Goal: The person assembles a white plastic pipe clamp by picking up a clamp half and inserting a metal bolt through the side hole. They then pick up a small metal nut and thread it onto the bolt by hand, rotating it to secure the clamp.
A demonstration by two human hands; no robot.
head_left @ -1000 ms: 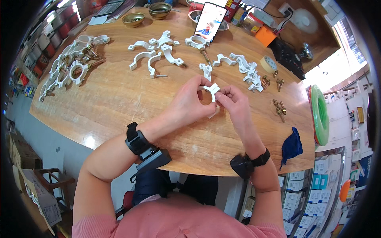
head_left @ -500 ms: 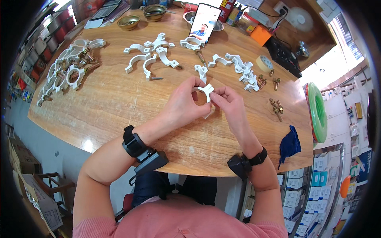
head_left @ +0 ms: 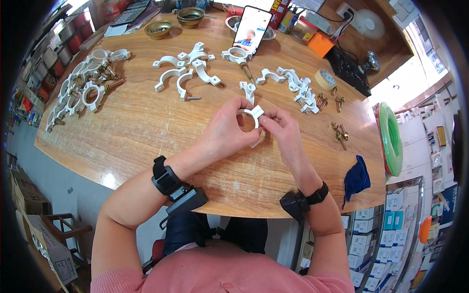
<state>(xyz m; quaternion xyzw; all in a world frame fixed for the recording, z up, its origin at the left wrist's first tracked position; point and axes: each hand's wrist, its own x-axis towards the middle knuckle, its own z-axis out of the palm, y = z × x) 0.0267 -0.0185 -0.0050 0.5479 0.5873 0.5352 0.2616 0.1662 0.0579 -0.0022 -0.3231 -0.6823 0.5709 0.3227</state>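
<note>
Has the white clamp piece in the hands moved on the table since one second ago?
No. The white clamp piece stays just below the loose white half-clamp, held by left hand and right hand.

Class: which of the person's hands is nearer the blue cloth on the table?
Right. The right hand is up-left of the blue cloth; the left hand lies farther left, beyond the white clamp both hold.

White clamp (head_left: 254, 117) between left hand (head_left: 225, 131) and right hand (head_left: 282, 133): lower half hidden behind fingers, join not visible. Grip of fingertips on it too small to tell. Brass screws (head_left: 339, 134) right of hands: count unclear, too small. Assembled clamps (head_left: 80, 85) far left: overlap, warped by fisheye, number unclear. Bowl (head_left: 233, 22) behind phone (head_left: 251, 28): mostly hidden. Green coil (head_left: 391, 139) at right: seen edge-on, bent by rim. Person's torso cut by lower edge.
</note>
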